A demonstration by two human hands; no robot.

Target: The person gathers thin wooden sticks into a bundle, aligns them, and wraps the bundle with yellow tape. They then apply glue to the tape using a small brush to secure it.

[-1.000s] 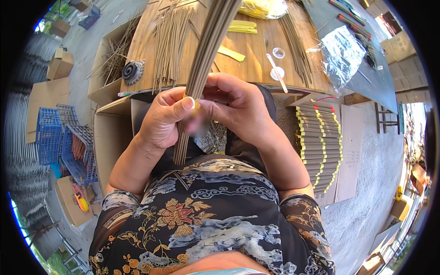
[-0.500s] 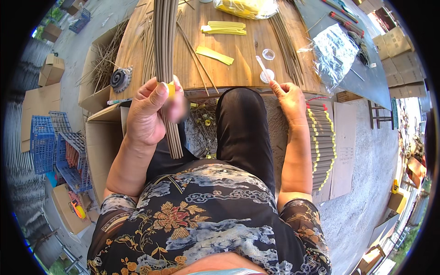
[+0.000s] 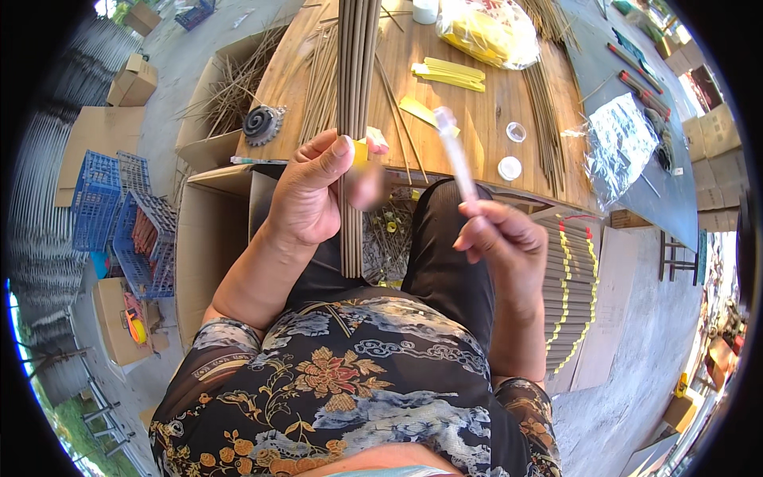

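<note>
- Head view: the left hand [image 3: 306, 199] is closed round a bundle of grey-brown sticks [image 3: 354, 119], fingers clamped on it with the thumb pressed across the front; the bundle stands nearly upright in the picture, its lower end over the lap, its upper part running up across the wooden counter [image 3: 485, 119]
- A small yellow slip [image 3: 362, 149] sits at the thumb, touching the bundle; the fingertips beside it are blurred
- The right hand [image 3: 505, 246] is apart from the left, fingers pinched together on a thin clear tube [image 3: 451, 155] that slants up and to the left, its top end over the counter's near edge
- Between the two hands is open space above the dark trouser leg [image 3: 441, 254]
- On the counter: loose sticks [image 3: 322, 75] left of the bundle, a row of sticks [image 3: 544, 111] toward the right, yellow paper strips [image 3: 449, 73], a clear bag with yellow contents [image 3: 485, 32], two small round lids [image 3: 513, 151] near the front edge
- A crumpled clear plastic sheet [image 3: 620, 147] lies at the counter's right edge, partly overhanging
- Below the near edge, an open cardboard box [image 3: 211, 230] stands left of the knee; a stack of stick bundles with yellow bands [image 3: 568, 294] lies to the right
- Blue plastic crates [image 3: 119, 211] stand well apart on the floor at left, bare concrete around them
</note>
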